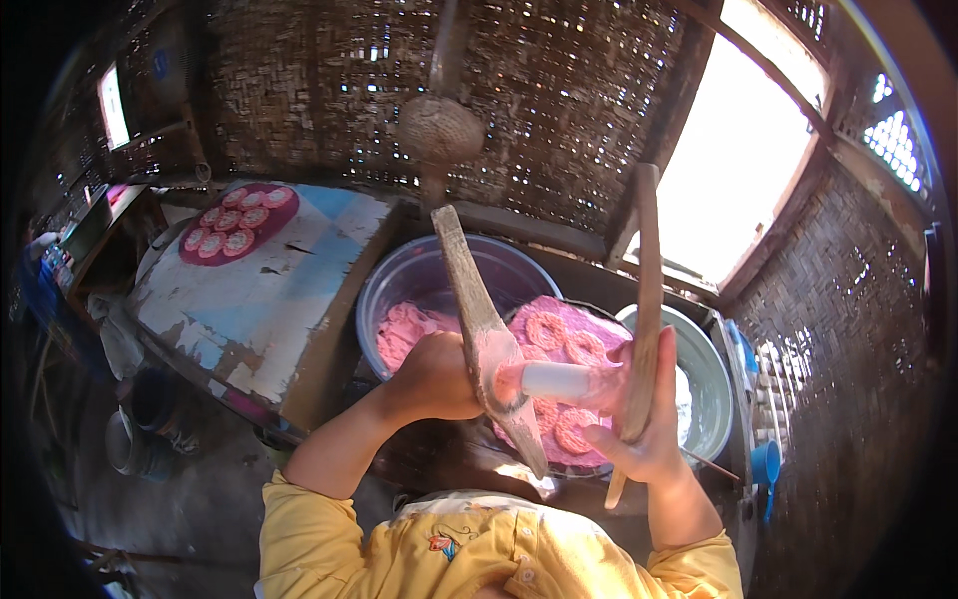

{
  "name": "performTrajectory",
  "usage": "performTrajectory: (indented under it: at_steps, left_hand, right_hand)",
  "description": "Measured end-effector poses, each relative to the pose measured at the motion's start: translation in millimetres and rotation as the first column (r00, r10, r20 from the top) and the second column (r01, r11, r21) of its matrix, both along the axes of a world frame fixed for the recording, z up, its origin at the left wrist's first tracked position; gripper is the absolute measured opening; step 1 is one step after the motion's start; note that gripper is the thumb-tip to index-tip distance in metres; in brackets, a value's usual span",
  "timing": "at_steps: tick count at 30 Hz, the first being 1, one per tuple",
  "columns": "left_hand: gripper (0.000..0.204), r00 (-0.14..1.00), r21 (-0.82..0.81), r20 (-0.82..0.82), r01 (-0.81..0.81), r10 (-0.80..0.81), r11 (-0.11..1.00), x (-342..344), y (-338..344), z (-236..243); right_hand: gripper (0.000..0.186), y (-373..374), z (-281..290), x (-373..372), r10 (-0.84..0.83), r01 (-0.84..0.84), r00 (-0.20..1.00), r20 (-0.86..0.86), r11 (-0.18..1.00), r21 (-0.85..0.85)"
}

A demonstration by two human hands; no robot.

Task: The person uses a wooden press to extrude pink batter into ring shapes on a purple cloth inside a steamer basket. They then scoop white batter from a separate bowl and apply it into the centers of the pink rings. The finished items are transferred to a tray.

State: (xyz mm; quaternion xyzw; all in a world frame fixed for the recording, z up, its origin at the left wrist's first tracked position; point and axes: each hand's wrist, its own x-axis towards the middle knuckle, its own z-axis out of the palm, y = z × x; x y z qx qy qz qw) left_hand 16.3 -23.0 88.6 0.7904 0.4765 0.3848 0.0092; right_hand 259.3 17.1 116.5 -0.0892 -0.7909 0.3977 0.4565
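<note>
My left hand (436, 371) is closed round a wooden bar (466, 280) with a pink-smeared middle. A white tube (555, 378) runs sideways from it toward a second wooden bar (649, 228), which my right hand (647, 439) grips, with pink paste near the fingers. Beneath lies a round pink tray (531, 310) holding several pink lattice rings (547, 329), partly hidden by the bars and my hands. Behind my left hand, a large grey plastic tub (449, 258) holds pink dough (404, 327). A pale green basin (711, 397) sits at the right, partly covered by my right hand.
A worn board table (314, 255) at left bears a pink sheet (195, 255) with several pink rounds. A blue scoop (764, 463) is at far right. Woven walls (279, 120) and a bright window opening (738, 150) surround the work area; a wooden bench (130, 200) stands far left.
</note>
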Motion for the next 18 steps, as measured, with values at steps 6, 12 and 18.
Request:
performTrajectory:
  at_steps: [6,12,18]
  left_hand:
    - [0.035,0.999,-0.102,-0.039,0.016,-0.02,0.995,54.4,17.9,-6.5]
    - [0.06,0.988,-0.42,-0.118,0.038,-0.096,0.907,104.1,34.5,-17.2]
    - [0.056,0.992,-0.385,-0.058,0.08,-0.111,0.919,143.6,60.1,-48.6]
  right_hand:
    - [0.087,2.4,16.2,52.8,-0.267,0.123,0.937,0.227,0.858,0.499]
    - [0.083,3.6,-5.6,85.7,-0.342,0.192,0.913,0.222,0.84,0.507]
    - [0.089,23.8,-28.7,111.6,-0.363,0.233,0.898,0.25,0.872,0.431]
